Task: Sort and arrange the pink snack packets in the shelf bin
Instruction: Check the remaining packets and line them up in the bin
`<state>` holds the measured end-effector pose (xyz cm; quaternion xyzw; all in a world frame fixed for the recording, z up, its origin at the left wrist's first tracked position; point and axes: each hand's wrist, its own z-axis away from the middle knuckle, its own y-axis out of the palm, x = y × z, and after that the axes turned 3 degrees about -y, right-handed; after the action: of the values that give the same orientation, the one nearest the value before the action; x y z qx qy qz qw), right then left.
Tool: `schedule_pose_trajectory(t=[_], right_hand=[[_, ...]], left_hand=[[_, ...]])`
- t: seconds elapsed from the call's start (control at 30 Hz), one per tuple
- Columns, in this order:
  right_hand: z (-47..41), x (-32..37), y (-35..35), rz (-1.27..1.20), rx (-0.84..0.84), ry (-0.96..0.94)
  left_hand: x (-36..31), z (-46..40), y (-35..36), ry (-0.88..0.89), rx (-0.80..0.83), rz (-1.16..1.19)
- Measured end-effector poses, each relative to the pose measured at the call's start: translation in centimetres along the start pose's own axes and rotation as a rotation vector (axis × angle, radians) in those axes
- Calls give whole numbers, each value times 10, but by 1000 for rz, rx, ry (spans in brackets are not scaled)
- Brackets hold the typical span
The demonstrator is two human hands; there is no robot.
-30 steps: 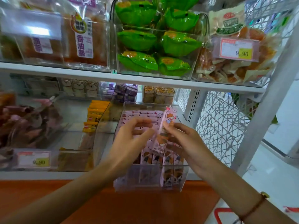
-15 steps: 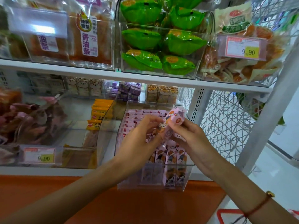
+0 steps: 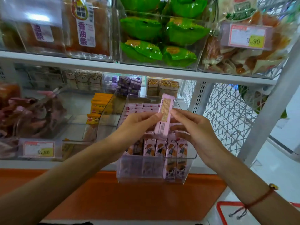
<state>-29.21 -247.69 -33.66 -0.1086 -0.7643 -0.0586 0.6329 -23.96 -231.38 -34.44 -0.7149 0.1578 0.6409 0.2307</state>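
Above clear bin (image 3: 155,168): both hands' grips pinch upright pink packet (image 3: 164,116); yellow packets (image 3: 99,108) left.

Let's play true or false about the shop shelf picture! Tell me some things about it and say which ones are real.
1. Both hands hold one pink packet above the clear bin. True: the left hand and the right hand pinch it from either side.
2. The packet in the hands shows a cartoon face. False: its printed back side faces the camera.
3. The green bags sit on the shelf above the bin. True.
4. The bin is full of yellow packets. False: it holds pink packets; the yellow packets are to its left.
5. The right wrist wears a red string bracelet. True.
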Motion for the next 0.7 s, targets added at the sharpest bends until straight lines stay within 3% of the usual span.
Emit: schedule_pose_trajectory(t=[0.13,0.27,0.53,0.7], right_hand=[[-1,-2,3,-35,9,99],[-1,-2,2,-43,15,74],[5,-1,4,165,66,-363],[7,1,6,250,52,-457]], left_hand=[[3,-1,-3,-206,65,95],[2,-2,-4,-222,103,149],[-1,0,-3,237,-63,-95],[-1,3,-2,298,-46,-44]])
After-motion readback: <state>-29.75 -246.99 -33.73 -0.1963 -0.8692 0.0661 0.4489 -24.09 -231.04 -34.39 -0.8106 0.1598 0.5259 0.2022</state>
